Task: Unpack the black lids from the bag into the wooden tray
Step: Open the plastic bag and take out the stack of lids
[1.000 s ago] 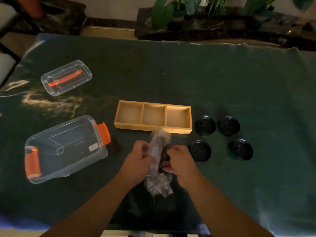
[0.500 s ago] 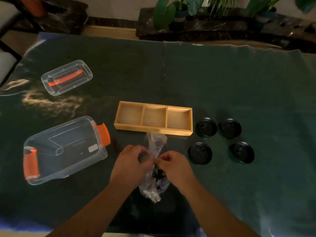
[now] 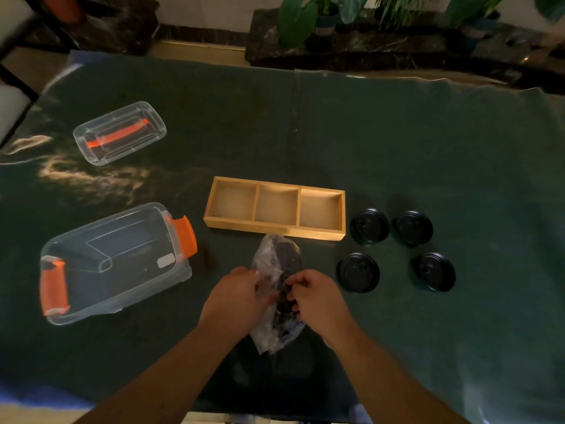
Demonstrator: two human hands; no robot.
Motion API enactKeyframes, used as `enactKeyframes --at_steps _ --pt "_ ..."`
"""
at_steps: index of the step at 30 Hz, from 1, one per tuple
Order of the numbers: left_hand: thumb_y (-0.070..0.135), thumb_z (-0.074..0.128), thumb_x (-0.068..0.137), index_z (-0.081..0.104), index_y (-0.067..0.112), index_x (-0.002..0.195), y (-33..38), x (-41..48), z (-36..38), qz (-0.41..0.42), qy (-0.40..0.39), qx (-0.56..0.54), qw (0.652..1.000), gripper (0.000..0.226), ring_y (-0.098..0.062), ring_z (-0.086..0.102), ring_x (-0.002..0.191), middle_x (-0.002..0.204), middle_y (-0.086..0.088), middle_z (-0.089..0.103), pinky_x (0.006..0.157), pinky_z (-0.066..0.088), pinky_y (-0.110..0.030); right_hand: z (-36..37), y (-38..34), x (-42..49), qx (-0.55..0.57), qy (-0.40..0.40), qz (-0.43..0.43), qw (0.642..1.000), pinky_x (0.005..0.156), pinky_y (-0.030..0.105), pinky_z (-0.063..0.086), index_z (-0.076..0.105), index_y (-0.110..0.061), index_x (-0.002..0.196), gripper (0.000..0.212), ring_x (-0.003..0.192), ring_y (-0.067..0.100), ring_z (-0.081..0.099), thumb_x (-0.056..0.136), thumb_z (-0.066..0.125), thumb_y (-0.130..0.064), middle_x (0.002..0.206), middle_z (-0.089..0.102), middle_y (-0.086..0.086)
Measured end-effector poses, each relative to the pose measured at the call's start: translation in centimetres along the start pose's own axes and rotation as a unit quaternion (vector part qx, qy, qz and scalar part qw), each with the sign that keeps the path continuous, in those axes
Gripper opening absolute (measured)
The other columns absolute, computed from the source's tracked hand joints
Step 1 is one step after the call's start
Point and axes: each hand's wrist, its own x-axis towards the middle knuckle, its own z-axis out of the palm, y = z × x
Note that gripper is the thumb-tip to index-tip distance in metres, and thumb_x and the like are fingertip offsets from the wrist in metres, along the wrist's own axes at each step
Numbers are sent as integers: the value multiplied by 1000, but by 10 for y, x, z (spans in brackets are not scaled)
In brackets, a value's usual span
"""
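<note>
Both hands, left hand [image 3: 237,301] and right hand [image 3: 315,298], pinch bag [image 3: 276,261] between them

A dark green cloth [image 3: 397,142] covers the table, with glare patches far left of the grip. Beyond the table's far edge, a dark marble ledge [image 3: 382,47] carries potted plants [image 3: 308,19] against a pale wall [image 3: 214,10]. Tan floor [image 3: 195,52] shows between. A white seat [image 3: 9,108] stands far left. Light is dim.

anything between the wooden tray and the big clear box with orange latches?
Head view: only bare green cloth between wooden three-compartment tray and clear plastic box.
</note>
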Motion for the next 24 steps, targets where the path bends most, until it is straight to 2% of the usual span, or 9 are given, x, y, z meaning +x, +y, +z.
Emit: enactKeyframes --at_steps 2,5,8,10,12,14,17,21,24 --pt "42 72 95 75 25 94 2 -2 -1 15 23 -45 999 17 -12 61 81 85 10 54 65 38 -24 -3 0 0 -12 2 -8 1000 80 38 61 74 -27 96 23 87 19 72 99 57 -11 98 77 0" --pt "34 76 91 73 30 78 11 -5 -7 10 43 -171 984 14 -2 61 75 81 10 64 64 42 -19 -9 -4 -3 -43 39 -49 997 67 25 54 74 -26 92 14 78 9 70 101 63 -27 88 75 -7" --pt "24 75 92 75 29 71 22 -7 -22 -3 13 -302 953 21 3 61 61 67 9 70 59 47 -15 -15 -16 -14 22 61 -89 994 61 21 50 74 -25 79 31 67 4 66 101 64 -44 73 73 -8" --pt "23 73 94 79 25 76 29 -8 -32 -11 -11 -359 933 19 -7 67 64 72 -2 74 62 54 -22 -18 -28 -24 73 22 -94 993 61 18 52 76 -27 81 35 66 0 67 100 64 -53 73 75 -11" --pt "23 70 97 82 20 82 34 -8 -38 -23 -20 -393 919 19 -29 74 77 82 -14 77 75 60 -39 -20 -38 -31 62 -3 -94 994 61 13 49 76 -31 88 31 71 -4 71 97 65 -59 77 77 -20" --pt "26 67 102 84 20 88 34 -8 -39 -33 -25 -411 911 23 -30 75 81 87 -15 80 76 62 -36 -22 -44 -33 41 -4 -92 995 63 14 49 75 -32 91 32 73 -5 71 96 63 -61 79 77 -17" --pt "39 70 99 81 19 85 31 -12 -38 -33 -25 -396 917 28 -11 69 68 77 -4 79 62 56 -23 -20 -46 -36 42 0 -94 995 70 22 54 75 -29 92 33 77 1 73 96 64 -60 83 78 -8" --pt "40 79 78 69 10 80 24 -15 -35 -37 -32 -418 907 32 -20 65 71 80 -21 71 70 55 -44 -17 -40 -42 85 -66 -123 986 77 33 62 75 -26 99 17 82 11 73 89 85 -35 95 79 11" --pt "45 82 76 63 19 71 24 -19 -33 -59 -32 -442 894 33 -19 59 68 68 -8 65 68 50 -42 -20 -38 -40 123 -84 -122 981 70 36 57 74 -19 102 15 75 23 67 91 84 -15 94 74 27"
